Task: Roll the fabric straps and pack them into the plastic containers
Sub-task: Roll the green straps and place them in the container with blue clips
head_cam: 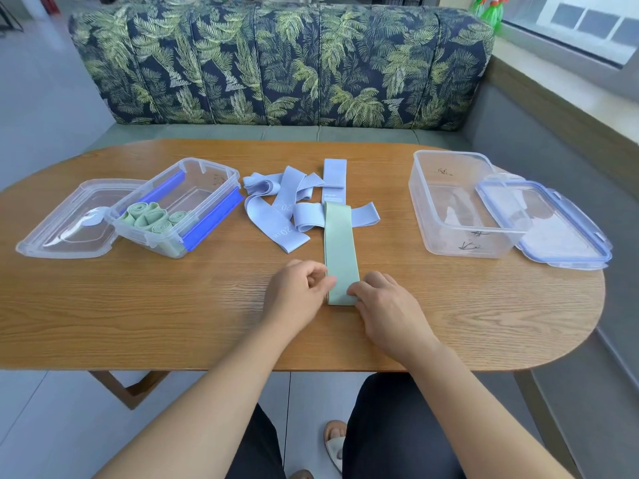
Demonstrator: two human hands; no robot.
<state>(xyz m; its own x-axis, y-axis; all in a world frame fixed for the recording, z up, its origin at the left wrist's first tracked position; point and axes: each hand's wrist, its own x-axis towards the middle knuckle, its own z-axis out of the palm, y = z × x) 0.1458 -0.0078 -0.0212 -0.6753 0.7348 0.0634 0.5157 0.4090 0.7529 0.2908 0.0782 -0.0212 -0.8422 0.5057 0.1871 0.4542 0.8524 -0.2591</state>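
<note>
Green rolls (152, 217) already packed in left box (226, 183). Green strap (340, 243) laid flat on desk (138, 305), near end pinched by left hand (297, 288) and right hand (390, 305); rolling judged barely begun. Blue straps (276, 216) left unrolled; right box (425, 209) unfilled.

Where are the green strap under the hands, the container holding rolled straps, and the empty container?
green strap (340, 243): head view, middle of its flat length.
container with rolled straps (211, 178): head view, its clear far wall.
empty container (453, 167): head view, its far wall.
</note>
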